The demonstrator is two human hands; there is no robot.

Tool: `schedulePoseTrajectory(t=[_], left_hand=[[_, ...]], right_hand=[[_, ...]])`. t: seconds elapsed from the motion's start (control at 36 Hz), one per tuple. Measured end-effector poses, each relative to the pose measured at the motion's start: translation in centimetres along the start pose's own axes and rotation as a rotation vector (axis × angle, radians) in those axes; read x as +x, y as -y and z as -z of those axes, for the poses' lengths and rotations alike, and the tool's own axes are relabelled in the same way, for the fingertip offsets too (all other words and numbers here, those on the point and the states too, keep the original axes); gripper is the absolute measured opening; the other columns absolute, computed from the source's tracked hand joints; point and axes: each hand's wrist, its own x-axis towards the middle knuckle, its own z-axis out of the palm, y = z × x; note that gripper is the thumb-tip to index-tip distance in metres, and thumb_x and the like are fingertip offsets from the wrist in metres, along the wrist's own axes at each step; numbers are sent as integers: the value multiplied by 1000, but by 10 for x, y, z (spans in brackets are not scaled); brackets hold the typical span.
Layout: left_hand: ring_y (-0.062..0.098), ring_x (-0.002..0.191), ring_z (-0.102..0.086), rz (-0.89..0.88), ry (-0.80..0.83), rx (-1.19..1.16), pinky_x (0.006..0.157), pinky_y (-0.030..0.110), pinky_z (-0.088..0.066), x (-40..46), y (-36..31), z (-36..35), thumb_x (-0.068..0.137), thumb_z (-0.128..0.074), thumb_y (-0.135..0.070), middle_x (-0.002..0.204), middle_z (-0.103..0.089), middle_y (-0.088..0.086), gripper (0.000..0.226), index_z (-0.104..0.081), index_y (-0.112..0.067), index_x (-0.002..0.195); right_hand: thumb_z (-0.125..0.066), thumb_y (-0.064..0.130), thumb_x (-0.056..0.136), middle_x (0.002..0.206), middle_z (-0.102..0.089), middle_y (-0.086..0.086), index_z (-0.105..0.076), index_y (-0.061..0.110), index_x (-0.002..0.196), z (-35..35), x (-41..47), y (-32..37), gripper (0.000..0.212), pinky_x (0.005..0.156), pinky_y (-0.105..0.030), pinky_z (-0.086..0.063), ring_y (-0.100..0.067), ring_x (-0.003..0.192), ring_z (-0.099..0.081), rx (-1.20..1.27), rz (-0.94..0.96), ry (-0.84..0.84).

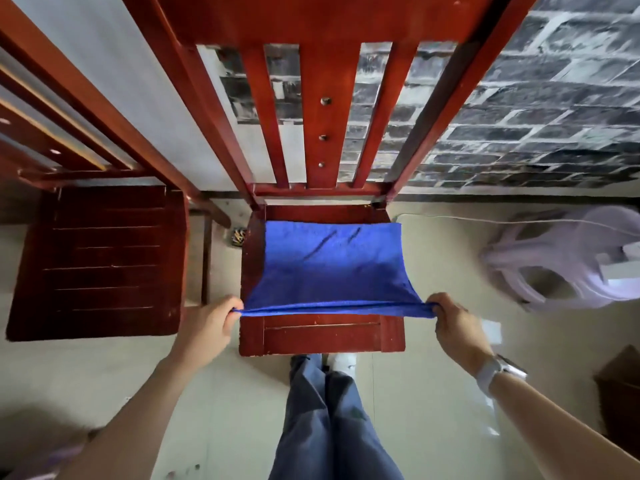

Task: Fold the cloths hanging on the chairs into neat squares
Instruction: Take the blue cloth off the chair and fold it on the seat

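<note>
A blue cloth (329,268) lies doubled over on the seat of a red wooden chair (322,336) in the middle of the head view. Its far edge rests flat near the chair back. Its near edge is lifted and stretched taut. My left hand (211,323) pinches the near left corner, and my right hand (453,323) pinches the near right corner. Two layers of cloth show along the held edge. A watch sits on my right wrist.
A second red chair (100,261) with a dark slatted seat stands to the left. A pale lilac garment (568,261) lies on the floor at right, beside a cable. A brown box (623,386) sits at the right edge. My legs stand just before the chair.
</note>
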Motion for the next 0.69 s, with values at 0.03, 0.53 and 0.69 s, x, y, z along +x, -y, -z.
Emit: schedulePoseTrajectory(t=[0.03, 0.53, 0.69], left_hand=[[26, 61, -62, 33, 68, -4, 53, 23, -31, -6, 3, -11, 83, -54, -14, 70, -66, 0, 9, -56, -22, 84], [17, 86, -58, 305, 708, -52, 77, 29, -44, 13, 24, -69, 86, -54, -14, 92, -66, -2, 12, -63, -20, 92], [22, 86, -59, 393, 290, -313, 71, 26, -38, 48, 11, -72, 89, -53, -8, 90, -64, 5, 14, -64, -9, 98]], right_hand=[[-40, -1, 86, 98, -65, -10, -56, 15, 103, -9, -3, -7, 29, 65, -30, -35, -34, 86, -58, -38, -27, 76], [-34, 5, 87, 113, -61, -4, -54, 26, 96, -62, 11, -41, 30, 81, -34, -45, -27, 100, -57, -327, -130, 621], [-38, 3, 88, 96, -63, -14, -60, 11, 102, -55, 37, -25, 27, 68, -29, -37, -30, 81, -52, 0, -203, 251]])
